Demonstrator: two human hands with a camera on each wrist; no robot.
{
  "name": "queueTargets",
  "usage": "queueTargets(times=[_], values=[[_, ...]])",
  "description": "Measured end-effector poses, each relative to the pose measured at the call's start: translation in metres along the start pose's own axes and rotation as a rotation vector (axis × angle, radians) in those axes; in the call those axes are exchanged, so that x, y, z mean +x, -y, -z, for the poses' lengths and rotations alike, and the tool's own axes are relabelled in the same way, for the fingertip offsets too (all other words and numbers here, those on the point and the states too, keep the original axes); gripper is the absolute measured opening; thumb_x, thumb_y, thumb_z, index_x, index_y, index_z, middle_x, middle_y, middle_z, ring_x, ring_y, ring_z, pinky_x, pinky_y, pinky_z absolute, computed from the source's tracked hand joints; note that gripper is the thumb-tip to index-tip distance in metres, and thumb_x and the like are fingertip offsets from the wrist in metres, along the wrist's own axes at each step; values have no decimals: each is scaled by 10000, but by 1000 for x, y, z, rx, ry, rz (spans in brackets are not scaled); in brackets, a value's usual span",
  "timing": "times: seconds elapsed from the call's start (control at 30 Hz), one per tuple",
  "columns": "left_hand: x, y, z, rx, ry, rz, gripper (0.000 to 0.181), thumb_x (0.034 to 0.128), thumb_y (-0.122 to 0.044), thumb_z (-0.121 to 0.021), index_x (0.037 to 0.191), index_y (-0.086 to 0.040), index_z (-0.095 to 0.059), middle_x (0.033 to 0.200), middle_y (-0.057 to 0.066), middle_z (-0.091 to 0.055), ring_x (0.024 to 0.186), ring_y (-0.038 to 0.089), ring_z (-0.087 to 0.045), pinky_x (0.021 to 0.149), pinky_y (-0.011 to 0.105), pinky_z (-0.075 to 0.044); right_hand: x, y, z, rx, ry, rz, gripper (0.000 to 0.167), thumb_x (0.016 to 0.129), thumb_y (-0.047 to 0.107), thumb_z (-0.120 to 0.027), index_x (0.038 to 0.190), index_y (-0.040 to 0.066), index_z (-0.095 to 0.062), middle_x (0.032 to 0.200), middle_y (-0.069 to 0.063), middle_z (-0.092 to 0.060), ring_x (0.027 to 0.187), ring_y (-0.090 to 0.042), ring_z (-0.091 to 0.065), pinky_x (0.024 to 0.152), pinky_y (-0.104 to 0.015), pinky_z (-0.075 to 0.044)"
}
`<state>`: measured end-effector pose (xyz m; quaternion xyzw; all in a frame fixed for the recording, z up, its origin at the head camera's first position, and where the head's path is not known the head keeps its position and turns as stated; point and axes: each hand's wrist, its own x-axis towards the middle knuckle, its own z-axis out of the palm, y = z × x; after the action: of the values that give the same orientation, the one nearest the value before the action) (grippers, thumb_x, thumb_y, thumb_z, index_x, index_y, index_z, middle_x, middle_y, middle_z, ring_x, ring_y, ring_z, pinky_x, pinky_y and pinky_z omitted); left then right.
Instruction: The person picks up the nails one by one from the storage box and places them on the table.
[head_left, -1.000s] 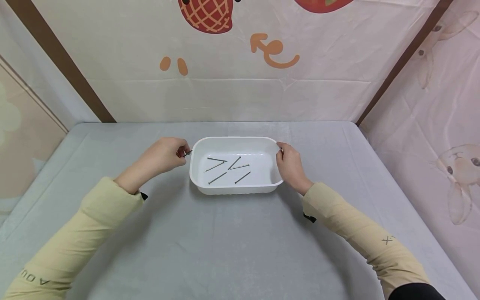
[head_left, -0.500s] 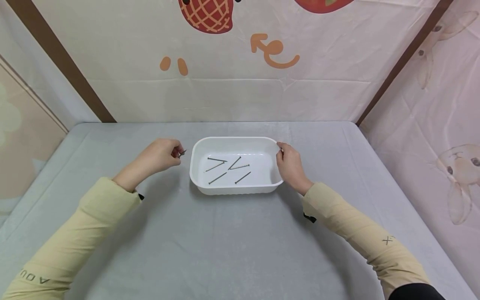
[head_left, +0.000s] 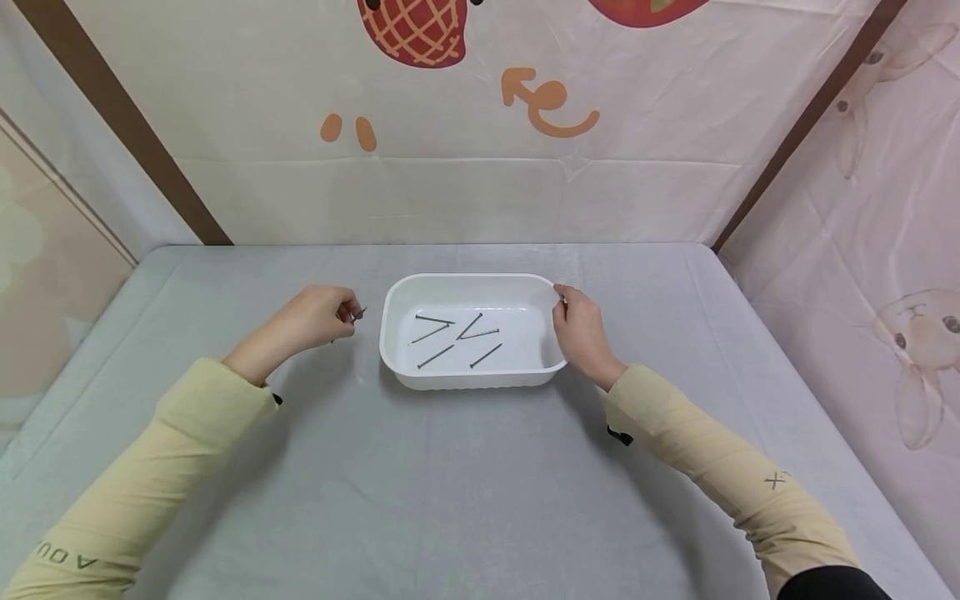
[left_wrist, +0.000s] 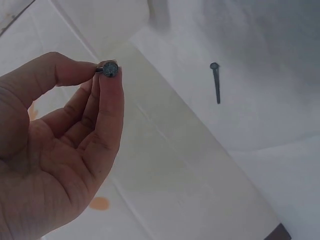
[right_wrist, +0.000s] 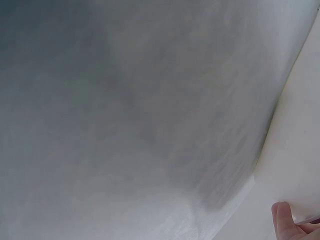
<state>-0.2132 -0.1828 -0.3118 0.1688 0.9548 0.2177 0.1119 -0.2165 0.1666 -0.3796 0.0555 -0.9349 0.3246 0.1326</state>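
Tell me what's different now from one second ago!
The left hand moved left, away from the tray, and a bit lower in the head view, still pinching a nail. Nothing new was grabbed or visibly let go. The right hand still grips the tray's edge, and the six nails inside lie as before.

In my left grip (head_left: 311,318) I pinch a dark grey nail (left_wrist: 110,69) by thumb and finger, its round flat head showing. Another nail (left_wrist: 216,85) lies on the table (head_left: 465,492); the head view barely shows it, so I can't quite place it. My right grip (head_left: 583,332) holds the right rim of a white, round-cornered tray (head_left: 472,381), which sits upright with six nails (head_left: 435,357) scattered flat inside.
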Motion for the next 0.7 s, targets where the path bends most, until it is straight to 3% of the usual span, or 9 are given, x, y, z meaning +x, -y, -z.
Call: queueTargets(times=[0.7], values=[[6,18,-15,-22,76,28,166,767,10,-579,915,84,-598,757,97,-566,706,205,-512,584,276,-435,1,0,0,-7,20,-14,355,927,58,-370,1243,-45,-498,1117,-205,-581,853,-238,-543,714,-345,-476]])
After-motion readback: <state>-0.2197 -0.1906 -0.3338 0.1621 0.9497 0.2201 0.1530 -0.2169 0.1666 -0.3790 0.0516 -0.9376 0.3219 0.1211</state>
